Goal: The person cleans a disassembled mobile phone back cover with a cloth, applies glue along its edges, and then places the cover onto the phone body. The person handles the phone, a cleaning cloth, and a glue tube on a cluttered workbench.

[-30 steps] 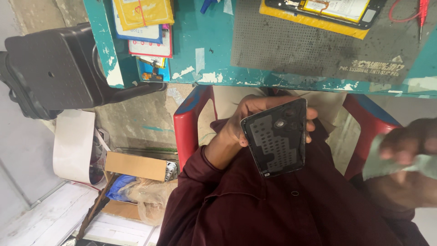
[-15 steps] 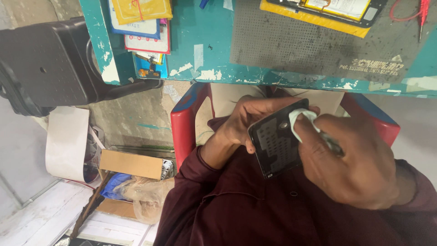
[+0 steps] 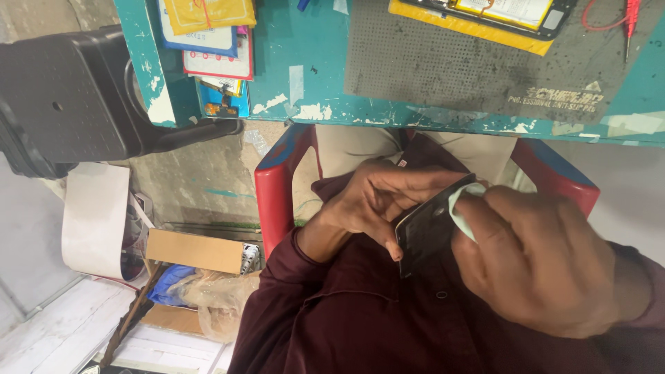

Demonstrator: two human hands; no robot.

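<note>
Head view: left hand (image 3: pixel 374 201) grips dark phone (image 3: pixel 429 225); right hand (image 3: pixel 540 263) pinches pale cloth (image 3: pixel 460 208) against it.

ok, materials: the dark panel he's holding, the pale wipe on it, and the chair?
Dark panel: thin, rigid, glossy black, likely glass or plastic; it catches glare along its edge. Pale wipe: soft, matte light green, bunched under the right hand, so cloth or tissue; cannot tell which. Chair: smooth moulded red plastic with a slight sheen. The left hand grips the panel's edge.
</note>
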